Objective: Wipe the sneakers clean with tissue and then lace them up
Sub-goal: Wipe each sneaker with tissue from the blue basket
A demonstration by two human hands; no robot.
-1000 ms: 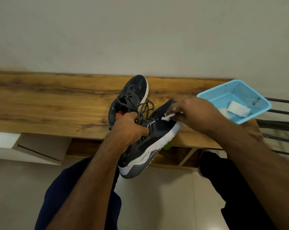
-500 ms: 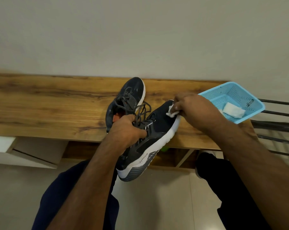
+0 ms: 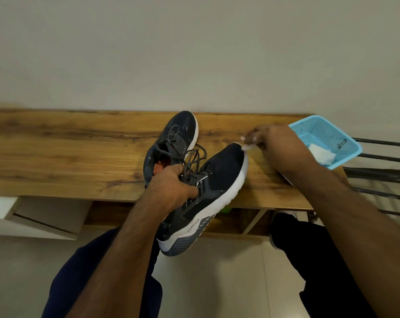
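We find the left hand (image 3: 171, 188) clamped on the sneaker (image 3: 208, 191), tilted off the worktop (image 3: 79, 152) edge. Right hand (image 3: 272, 141) pinches tissue (image 3: 248, 146) at its toe, two o'clock.

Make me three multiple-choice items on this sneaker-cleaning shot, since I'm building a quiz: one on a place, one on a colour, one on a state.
1. Where does the spare folded tissue lie?
A. in the basket
B. inside a sneaker
C. on the floor

2. What colour is the basket?
A. red
B. light blue
C. black

3. What is the left hand doing?
A. resting flat on the table
B. hanging idle
C. holding the near sneaker

Answers: 1 A, white wad sits in its mesh; 2 B, the plastic is pale blue; 3 C, fingers curl round its laced top.
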